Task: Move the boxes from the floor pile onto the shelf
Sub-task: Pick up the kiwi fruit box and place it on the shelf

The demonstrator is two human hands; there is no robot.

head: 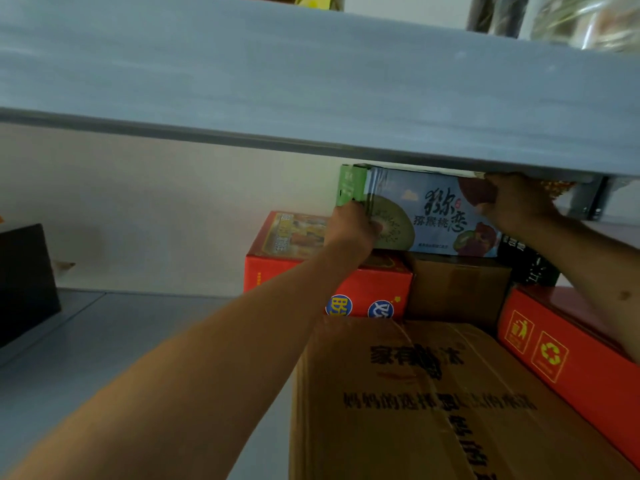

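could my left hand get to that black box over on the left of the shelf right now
Probably not right away: the left hand grips the kiwi box together with the right hand. The shelf surface toward the black box looks bare, though.

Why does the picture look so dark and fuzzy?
Head view: dim light, with the upper shelf board shading the kiwi box that the left hand and right hand hold; motion blur smears the big brown carton lettering; the wide lens makes the shelf edge look tilted.
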